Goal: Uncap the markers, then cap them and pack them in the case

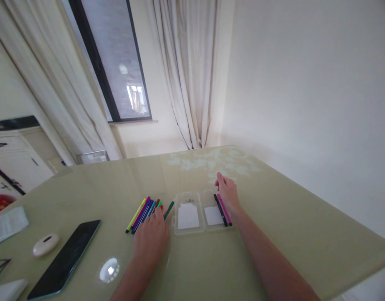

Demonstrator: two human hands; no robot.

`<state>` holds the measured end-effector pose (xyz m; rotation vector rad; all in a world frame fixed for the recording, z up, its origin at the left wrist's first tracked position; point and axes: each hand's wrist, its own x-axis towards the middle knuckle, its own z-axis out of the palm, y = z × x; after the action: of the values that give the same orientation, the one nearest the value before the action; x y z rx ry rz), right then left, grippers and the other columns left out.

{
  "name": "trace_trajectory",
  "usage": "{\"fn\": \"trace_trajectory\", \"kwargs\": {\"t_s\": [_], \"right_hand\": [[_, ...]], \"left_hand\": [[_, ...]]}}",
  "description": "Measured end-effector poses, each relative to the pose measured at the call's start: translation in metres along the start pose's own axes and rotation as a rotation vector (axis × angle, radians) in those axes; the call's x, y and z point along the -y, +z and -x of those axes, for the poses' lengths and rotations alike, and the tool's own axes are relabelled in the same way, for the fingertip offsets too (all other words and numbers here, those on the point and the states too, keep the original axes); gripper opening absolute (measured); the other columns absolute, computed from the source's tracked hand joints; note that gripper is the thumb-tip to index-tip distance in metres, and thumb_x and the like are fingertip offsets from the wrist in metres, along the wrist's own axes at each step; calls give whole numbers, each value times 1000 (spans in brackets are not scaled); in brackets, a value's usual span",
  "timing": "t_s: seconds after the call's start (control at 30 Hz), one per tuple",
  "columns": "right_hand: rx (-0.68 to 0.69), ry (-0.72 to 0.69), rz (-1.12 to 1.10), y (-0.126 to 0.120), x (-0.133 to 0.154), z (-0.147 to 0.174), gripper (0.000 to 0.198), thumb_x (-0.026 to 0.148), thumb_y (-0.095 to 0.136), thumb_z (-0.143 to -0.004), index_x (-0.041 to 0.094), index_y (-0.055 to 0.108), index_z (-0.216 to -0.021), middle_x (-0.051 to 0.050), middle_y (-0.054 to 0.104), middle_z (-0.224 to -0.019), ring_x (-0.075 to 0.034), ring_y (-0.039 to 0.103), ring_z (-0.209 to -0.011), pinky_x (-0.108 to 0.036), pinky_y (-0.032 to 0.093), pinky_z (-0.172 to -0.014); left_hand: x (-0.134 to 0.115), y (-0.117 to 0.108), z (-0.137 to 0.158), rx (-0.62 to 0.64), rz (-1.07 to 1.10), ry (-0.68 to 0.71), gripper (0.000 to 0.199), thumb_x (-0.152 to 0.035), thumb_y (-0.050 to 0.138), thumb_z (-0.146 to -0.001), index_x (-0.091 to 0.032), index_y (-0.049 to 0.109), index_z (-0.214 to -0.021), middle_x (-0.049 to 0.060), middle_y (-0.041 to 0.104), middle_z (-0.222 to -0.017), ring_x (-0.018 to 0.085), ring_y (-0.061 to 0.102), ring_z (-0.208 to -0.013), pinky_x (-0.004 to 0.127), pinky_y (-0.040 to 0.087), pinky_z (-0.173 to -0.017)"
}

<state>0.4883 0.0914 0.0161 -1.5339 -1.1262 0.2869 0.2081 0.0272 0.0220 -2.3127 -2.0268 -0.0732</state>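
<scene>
My left hand (153, 228) lies over the right side of a loose row of felt-tip pens (140, 214) in yellow, magenta, blue and red. Its fingers are bent down onto the pens, and the fingertips are partly hidden. A dark green felt-tip pen (169, 209) slants out beside the index finger. To the right, a clear plastic case (202, 213) lies unfolded with white paper in both halves. One black pen (220, 210) and one magenta pen (224, 210) lie in its right half. My right hand (227, 190) is loosely closed by that half's right edge, with nothing visible in it.
A dark phone (65, 259) lies at the left, near a white oval object (46, 244) and a white packet (9, 225). A light reflection shows on the glossy table (289, 234). A wall (305, 104) borders the table's right side; curtains (189, 75) hang behind.
</scene>
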Motion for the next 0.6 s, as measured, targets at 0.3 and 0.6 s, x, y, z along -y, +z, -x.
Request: {"fn": "trace_trajectory", "kwargs": {"t_s": [0.3,0.6], "right_hand": [[160,-74,465,1,-11,1,59,54,37,-104,21,64,-63,-9,68,-68,-21,60,-66,-31,33,-63],[258,-97,775,2,-9,7,58,49,42,-107,19,78,-73,-16,75,-78,-25,68,-72,-33,35,-64]], "left_hand": [[0,5,3,-112,-6,4,25,-28,49,-99,-14,64,-114,17,69,-108,32,70,-98,39,57,-76],[9,9,-4,-180,-94,21,32,-10,41,-98,-15,67,-115,15,66,-111,28,62,-104,39,54,-85]]}}
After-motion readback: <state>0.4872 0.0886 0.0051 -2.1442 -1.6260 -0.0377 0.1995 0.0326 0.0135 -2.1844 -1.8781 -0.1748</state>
